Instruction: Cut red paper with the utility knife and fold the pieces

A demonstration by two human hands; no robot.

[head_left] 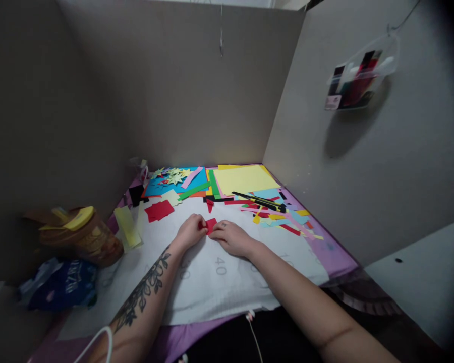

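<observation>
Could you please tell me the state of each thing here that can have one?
Red paper piece: partly hidden
Left hand: curled, touching the red paper piece
Right hand: bent, touching the red paper piece
Red paper stack: lying, edges uneven
Utility knife: lying down; blade unclear
Paper stars: heaped
Plastic bag: hanging
Paper strips: cut, scattered

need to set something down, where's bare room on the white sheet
The white sheet is bare, printed numbers aside, between the left arm and right arm, and between the right arm and the paper scraps. Crowded: the far side, with coloured paper and a knife, and the left, with a blue packet.
</observation>
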